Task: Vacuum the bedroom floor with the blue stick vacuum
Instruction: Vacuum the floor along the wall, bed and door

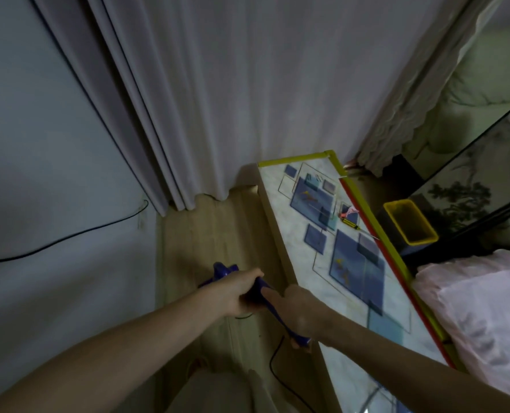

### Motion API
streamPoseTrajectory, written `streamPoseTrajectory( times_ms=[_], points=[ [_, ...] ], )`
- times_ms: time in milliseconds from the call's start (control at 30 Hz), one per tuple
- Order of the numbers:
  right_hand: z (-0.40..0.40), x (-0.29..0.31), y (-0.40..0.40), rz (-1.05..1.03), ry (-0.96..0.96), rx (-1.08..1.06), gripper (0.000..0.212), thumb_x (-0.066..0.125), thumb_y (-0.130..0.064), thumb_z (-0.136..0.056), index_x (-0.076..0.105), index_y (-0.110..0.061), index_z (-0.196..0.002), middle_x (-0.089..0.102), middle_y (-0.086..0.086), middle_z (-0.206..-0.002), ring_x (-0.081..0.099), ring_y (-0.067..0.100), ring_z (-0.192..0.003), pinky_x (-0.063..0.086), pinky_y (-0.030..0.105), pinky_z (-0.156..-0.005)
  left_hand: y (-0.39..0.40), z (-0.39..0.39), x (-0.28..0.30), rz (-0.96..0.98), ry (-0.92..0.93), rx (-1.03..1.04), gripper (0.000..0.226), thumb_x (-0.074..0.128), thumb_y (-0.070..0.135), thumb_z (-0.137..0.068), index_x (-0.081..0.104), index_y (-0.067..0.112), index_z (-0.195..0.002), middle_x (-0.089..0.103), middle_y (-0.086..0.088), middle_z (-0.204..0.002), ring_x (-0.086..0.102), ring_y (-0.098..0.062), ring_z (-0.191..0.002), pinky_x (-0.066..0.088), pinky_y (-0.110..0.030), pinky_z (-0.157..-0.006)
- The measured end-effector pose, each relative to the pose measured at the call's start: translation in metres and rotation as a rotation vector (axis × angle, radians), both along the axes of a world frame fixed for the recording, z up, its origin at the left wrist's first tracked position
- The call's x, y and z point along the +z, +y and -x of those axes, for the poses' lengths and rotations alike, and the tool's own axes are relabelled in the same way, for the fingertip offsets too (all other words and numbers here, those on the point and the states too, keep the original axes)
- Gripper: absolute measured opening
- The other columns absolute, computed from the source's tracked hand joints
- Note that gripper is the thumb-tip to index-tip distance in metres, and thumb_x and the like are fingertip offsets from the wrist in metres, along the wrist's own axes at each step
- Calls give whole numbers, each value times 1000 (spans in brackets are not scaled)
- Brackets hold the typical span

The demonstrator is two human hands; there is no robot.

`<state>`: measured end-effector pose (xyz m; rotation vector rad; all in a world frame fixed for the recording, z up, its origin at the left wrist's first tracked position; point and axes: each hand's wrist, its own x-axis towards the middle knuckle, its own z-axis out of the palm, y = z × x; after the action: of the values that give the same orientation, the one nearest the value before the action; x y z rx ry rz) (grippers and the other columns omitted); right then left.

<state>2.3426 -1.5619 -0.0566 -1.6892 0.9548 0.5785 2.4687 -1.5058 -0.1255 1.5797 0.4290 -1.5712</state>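
Observation:
The blue stick vacuum [222,271] shows only as a dark blue body and handle low in the middle of the view, over the narrow strip of wooden floor [212,234]. My left hand [237,290] grips its upper body. My right hand [300,312] holds the blue handle lower down, fingers curled round it with one finger stretched along it. The vacuum's head and tube are hidden beneath my hands. A thin black cord [274,362] trails from the handle down to the floor.
A long table [331,234] with a blue-patterned top and yellow-red edge stands right of the floor strip, a screwdriver [352,223] on it. Grey curtains [218,99] hang ahead. A white wall [39,174] with a black cable is left. A yellow bin [410,223] and pink bedding [486,308] lie right.

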Motion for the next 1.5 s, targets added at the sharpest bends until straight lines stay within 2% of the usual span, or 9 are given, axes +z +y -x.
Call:
streamPoseTrajectory(
  times_ms=[133,267,433,733,900,1033,1200,1333,1500],
  points=[
    [-16,-13,5,28,-28,-51,49,33,-47,-103,47,-9,-75,53,3,-53,49,6,-30,43,18,-37,0,-23,-9,-15,-47,-62,25,63,21,-91,56,-1,-101,65,-17,-80,66,-26,-70,54,-34,-57],
    [-49,-37,-5,75,9,-11,56,30,-55,-101,51,-6,-81,58,5,-58,51,8,-32,44,18,-39,-2,-48,-18,44,-55,12,23,59,21,-95,55,0,-102,65,-17,-87,66,-26,-73,54,-35,-57],
    [-86,-70,-9,129,89,1,57,26,-59,-100,50,-10,-84,55,2,-61,47,4,-32,35,11,-34,-5,-81,-46,126,-46,88,21,57,21,-96,54,2,-105,64,-19,-95,65,-29,-87,55,-41,-81],
    [-187,-113,4,44,57,-89,56,29,-59,-99,46,-8,-85,56,10,-68,53,18,-44,48,25,-45,-4,-176,-83,111,-130,120,21,55,26,-97,52,6,-99,60,-12,-75,60,-22,-67,53,-35,-60],
    [-243,-123,2,54,38,-101,57,29,-59,-99,50,-8,-86,58,10,-67,55,18,-45,51,29,-49,-8,-230,-88,97,-221,110,22,53,25,-98,56,6,-87,62,-12,-78,61,-22,-71,52,-34,-65],
    [-260,-120,9,-24,53,-142,61,30,-61,-98,51,-3,-94,58,11,-69,53,17,-41,44,23,-39,-7,-252,-90,38,-235,8,25,48,20,-96,54,6,-76,60,-13,-75,60,-23,-69,52,-36,-70],
    [-234,-106,17,-98,42,-160,59,31,-58,-99,50,-3,-95,57,10,-69,51,16,-45,44,25,-43,-3,-232,-78,-17,-213,-63,21,47,19,-95,53,5,-80,60,-12,-74,59,-22,-68,52,-33,-63],
    [-192,-82,8,-128,28,-126,56,30,-57,-100,52,-5,-94,57,7,-66,51,13,-45,45,23,-44,-1,-191,-57,4,-162,-20,25,45,24,-100,52,6,-83,60,-13,-78,59,-23,-70,52,-36,-64],
    [-139,-56,-5,-37,72,-5,60,28,-60,-99,54,-7,-86,60,4,-63,53,9,-40,47,20,-46,0,-127,-29,26,-94,70,22,46,21,-99,53,2,-87,59,-15,-81,59,-26,-72,54,-39,-65]
  ],
)
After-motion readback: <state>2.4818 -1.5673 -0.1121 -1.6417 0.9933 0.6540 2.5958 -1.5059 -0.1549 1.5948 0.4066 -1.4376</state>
